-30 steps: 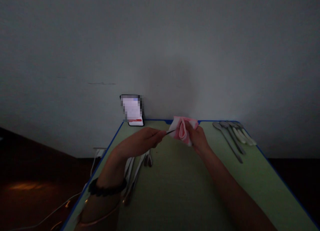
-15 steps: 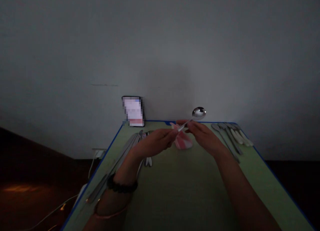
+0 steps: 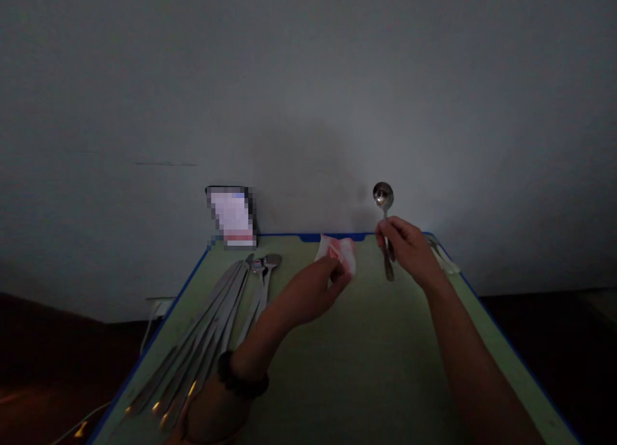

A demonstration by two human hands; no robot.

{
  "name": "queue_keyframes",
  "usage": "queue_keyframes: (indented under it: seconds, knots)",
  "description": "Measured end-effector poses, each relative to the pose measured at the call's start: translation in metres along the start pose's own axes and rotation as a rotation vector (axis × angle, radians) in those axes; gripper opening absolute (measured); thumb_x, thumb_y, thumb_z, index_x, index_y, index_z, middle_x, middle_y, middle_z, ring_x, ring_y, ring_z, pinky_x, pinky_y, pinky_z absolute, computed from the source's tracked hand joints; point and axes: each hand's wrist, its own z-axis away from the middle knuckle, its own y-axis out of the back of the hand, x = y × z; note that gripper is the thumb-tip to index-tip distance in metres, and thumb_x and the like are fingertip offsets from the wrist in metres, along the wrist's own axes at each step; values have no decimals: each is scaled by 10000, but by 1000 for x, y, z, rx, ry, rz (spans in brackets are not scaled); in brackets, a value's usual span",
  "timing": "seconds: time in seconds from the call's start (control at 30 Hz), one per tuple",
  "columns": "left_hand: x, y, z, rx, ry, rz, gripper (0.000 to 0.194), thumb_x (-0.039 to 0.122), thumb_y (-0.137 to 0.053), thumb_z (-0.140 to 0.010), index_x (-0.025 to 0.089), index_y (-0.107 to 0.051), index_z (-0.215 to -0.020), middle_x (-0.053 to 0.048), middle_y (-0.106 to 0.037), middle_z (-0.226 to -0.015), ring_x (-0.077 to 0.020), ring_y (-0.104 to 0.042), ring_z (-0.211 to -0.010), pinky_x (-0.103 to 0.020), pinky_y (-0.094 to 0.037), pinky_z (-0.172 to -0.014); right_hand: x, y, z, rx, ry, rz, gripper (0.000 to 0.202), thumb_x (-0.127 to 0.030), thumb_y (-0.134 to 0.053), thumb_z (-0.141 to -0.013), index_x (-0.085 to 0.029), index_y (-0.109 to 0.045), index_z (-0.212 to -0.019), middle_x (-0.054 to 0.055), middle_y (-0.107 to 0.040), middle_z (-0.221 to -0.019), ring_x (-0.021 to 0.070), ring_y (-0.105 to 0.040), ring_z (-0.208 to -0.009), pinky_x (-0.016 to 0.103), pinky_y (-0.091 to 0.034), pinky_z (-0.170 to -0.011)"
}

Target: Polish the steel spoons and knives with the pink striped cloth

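My right hand (image 3: pixel 405 247) is closed around the handle of a shiny metal spoon (image 3: pixel 384 195). The spoon stands nearly upright, bowl at the top, with its handle end showing below my fingers. My left hand (image 3: pixel 315 287), palm down with curled fingers, grips a small pink-and-white cloth (image 3: pixel 346 247) near the far table edge. Part of the cloth is hidden behind my fingers. Left of that hand lie several long table knives (image 3: pixel 212 323) and a pair of spoons (image 3: pixel 272 262), partly covered by my forearm.
A phone (image 3: pixel 231 217) with a lit, blurred screen leans on the wall at the far left table corner. Pale-handled cutlery (image 3: pixel 447 262) lies by the right edge, partly behind my right hand. The pale green table (image 3: pixel 366 368) has a blue rim.
My right hand has moved right with the spoon and turned it from slanted to upright. My left hand has come off the spoon and keeps the cloth. The view has shifted right.
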Motion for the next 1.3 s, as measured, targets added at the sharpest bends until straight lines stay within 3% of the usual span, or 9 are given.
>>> queue_keyframes:
  seconds: [0.1,0.27,0.37,0.57,0.73,0.93,1.3]
  knots:
    - [-2,-17,-3,101,-58,-104,223,317,-404,-880,176,-538,-990,-86,-542,-1073,-199,-515,-988,-340,-410,-874,24,37,10,-2,11,394,314,-387,-418,-857,-187,-540,-648,-20,-540,-558,112,-475,-517,239,-324,-525]
    - [-13,-49,-4,115,-37,-296,421,268,-464,-841,251,-417,-1259,-86,-337,-1397,-284,-281,-1287,-464,-289,-1023,66,78,33,-169,-112,960,288,-333,-383,-862,-185,-600,-742,63,-648,-690,169,-570,-607,276,-337,-575]
    - [-11,-75,-3,95,1,-376,513,256,-488,-822,228,-366,-1319,-105,-262,-1451,-331,-217,-1322,-497,-229,-1050,86,86,36,-201,-209,1113,302,-318,-370,-866,-166,-624,-804,112,-674,-766,209,-613,-696,291,-362,-624]
    - [12,-118,-4,88,-39,-381,463,368,-374,-894,217,-364,-1332,-104,-250,-1466,-316,-274,-1308,-506,-171,-1077,109,85,18,-229,-299,1190,361,-303,-356,-869,-97,-652,-884,201,-671,-840,256,-630,-772,330,-409,-679]
    - [13,-117,-3,97,-74,-366,452,399,-335,-908,201,-398,-1309,-86,-260,-1466,-285,-265,-1316,-482,-136,-1100,114,80,7,-231,-341,1232,390,-280,-344,-866,-69,-670,-904,254,-658,-886,301,-635,-795,382,-437,-686]
    - [9,-116,-3,97,-75,-373,471,411,-329,-910,196,-375,-1326,-88,-256,-1466,-290,-263,-1315,-481,-142,-1100,119,74,-1,-244,-342,1261,392,-232,-319,-863,-76,-674,-920,237,-659,-910,304,-635,-836,393,-455,-707]
    - [7,-118,-4,107,-72,-391,477,433,-319,-908,206,-379,-1323,-76,-254,-1467,-287,-291,-1301,-484,-177,-1092,126,72,-3,-253,-310,1300,391,-282,-316,-882,-97,-649,-969,207,-649,-948,295,-630,-866,408,-468,-734]
